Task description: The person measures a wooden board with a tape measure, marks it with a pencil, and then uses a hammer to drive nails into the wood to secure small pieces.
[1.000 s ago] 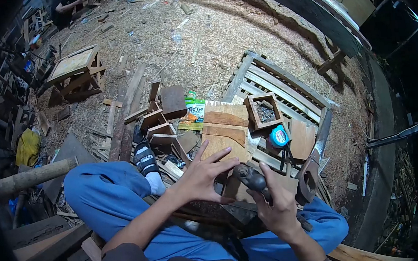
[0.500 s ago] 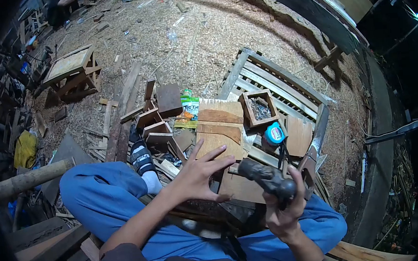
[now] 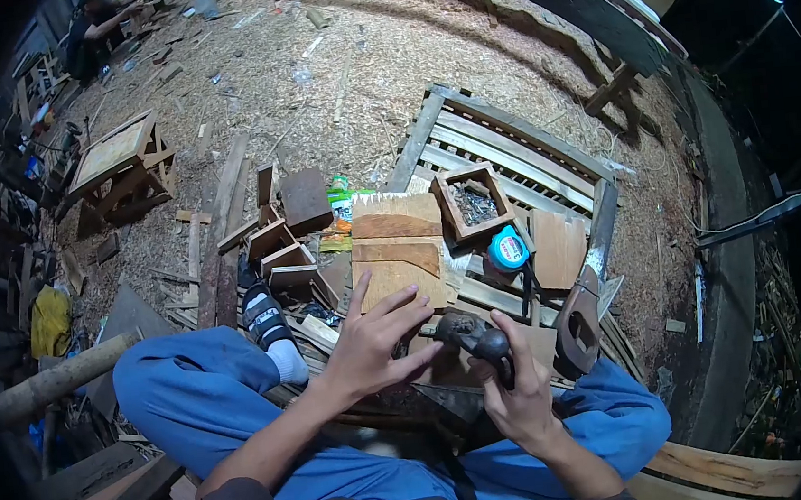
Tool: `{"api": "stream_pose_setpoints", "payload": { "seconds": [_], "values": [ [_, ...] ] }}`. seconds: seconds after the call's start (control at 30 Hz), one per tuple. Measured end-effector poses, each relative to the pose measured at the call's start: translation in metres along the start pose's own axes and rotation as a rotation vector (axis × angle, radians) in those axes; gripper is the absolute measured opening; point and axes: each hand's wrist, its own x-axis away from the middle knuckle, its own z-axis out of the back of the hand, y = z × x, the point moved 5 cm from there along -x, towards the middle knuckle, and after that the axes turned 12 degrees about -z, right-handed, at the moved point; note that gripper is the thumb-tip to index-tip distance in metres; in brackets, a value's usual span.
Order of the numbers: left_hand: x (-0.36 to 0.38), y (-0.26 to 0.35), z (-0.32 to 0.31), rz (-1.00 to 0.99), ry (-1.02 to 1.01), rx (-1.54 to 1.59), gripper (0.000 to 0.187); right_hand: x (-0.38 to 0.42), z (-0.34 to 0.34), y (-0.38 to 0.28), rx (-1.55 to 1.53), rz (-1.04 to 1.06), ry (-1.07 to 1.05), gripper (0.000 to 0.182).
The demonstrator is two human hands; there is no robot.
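Observation:
My right hand [image 3: 525, 401] is wrapped round a hammer, its dark rounded metal head [image 3: 473, 334] up and pointing left. My left hand [image 3: 371, 352] has its fingers spread over the near end of a plywood board [image 3: 389, 287], palm down. The left thumb reaches right up to the hammer head and overlaps it in this view. On the board lie two brown wood pieces, one with a curved edge [image 3: 396, 225] and another just below it [image 3: 406, 254]. Beneath the hammer shows another flat board, partly hidden by my hands.
A wooden box of nails [image 3: 475, 203], a blue tape measure [image 3: 508, 250] and a thin board [image 3: 558, 248] sit on a slatted wooden frame [image 3: 426, 135]. A saw handle [image 3: 579, 330] is by my right knee. Wooden boxes [image 3: 289, 256] stand left; another person [image 3: 96, 34] sits far off.
The hammer has come down and left, close to my left thumb. My left hand stays spread near the board. The whole view has shifted slightly, and the saw handle shows more fully.

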Motion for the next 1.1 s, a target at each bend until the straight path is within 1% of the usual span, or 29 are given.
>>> {"api": "stream_pose_setpoints", "payload": {
  "seconds": [0.03, 0.1, 0.13, 0.2, 0.23, 0.3, 0.33, 0.4, 0.53, 0.6, 0.7, 0.83, 0.9, 1.03, 1.1],
  "values": [
    [-0.001, 0.002, -0.003, 0.002, -0.003, 0.002, 0.049, 0.0, 0.0, 0.0, -0.001, -0.003, -0.001, 0.068],
    [-0.003, 0.006, 0.001, -0.021, 0.099, -0.013, 0.031, -0.002, 0.001, 0.001, 0.005, -0.014, -0.005, 0.067],
    [-0.003, 0.006, 0.0, -0.02, 0.097, -0.013, 0.031, -0.003, 0.001, 0.0, 0.004, -0.015, -0.006, 0.067],
    [-0.003, 0.006, -0.002, -0.021, 0.114, 0.058, 0.023, -0.003, 0.003, 0.001, -0.01, -0.03, -0.011, 0.068],
    [-0.004, 0.005, -0.003, -0.022, 0.112, 0.061, 0.023, -0.003, 0.003, 0.003, -0.009, -0.034, -0.01, 0.068],
    [-0.004, 0.009, -0.002, -0.108, 0.114, -0.079, 0.018, -0.003, 0.003, 0.003, -0.013, -0.02, -0.003, 0.069],
    [-0.004, 0.008, -0.003, -0.105, 0.111, -0.076, 0.018, -0.004, 0.002, 0.003, -0.014, -0.024, -0.005, 0.069],
    [-0.004, 0.011, -0.003, -0.148, 0.139, -0.187, 0.017, -0.005, 0.003, -0.002, -0.013, 0.013, -0.002, 0.07],
    [-0.005, 0.016, -0.004, -0.138, 0.173, -0.215, 0.017, -0.006, 0.003, -0.007, 0.016, 0.006, -0.017, 0.07],
    [-0.005, 0.015, -0.003, -0.072, 0.181, -0.162, 0.016, -0.007, 0.003, -0.01, 0.05, 0.023, -0.021, 0.071],
    [-0.005, 0.013, -0.005, -0.027, 0.185, -0.111, 0.012, -0.009, 0.005, -0.015, 0.092, 0.061, 0.004, 0.072],
    [-0.005, 0.014, -0.006, 0.018, 0.217, -0.058, 0.01, -0.01, 0.006, -0.017, 0.109, 0.055, 0.001, 0.073],
    [-0.004, 0.014, -0.007, 0.003, 0.222, -0.06, 0.021, -0.01, 0.006, -0.018, 0.119, 0.051, -0.006, 0.073],
    [-0.005, 0.016, -0.007, -0.019, 0.238, -0.042, 0.023, -0.009, 0.004, -0.017, 0.121, 0.048, -0.011, 0.073],
    [-0.003, 0.012, -0.011, 0.039, 0.265, 0.023, 0.013, -0.009, 0.003, -0.014, 0.099, 0.041, 0.005, 0.074]
  ]
}}
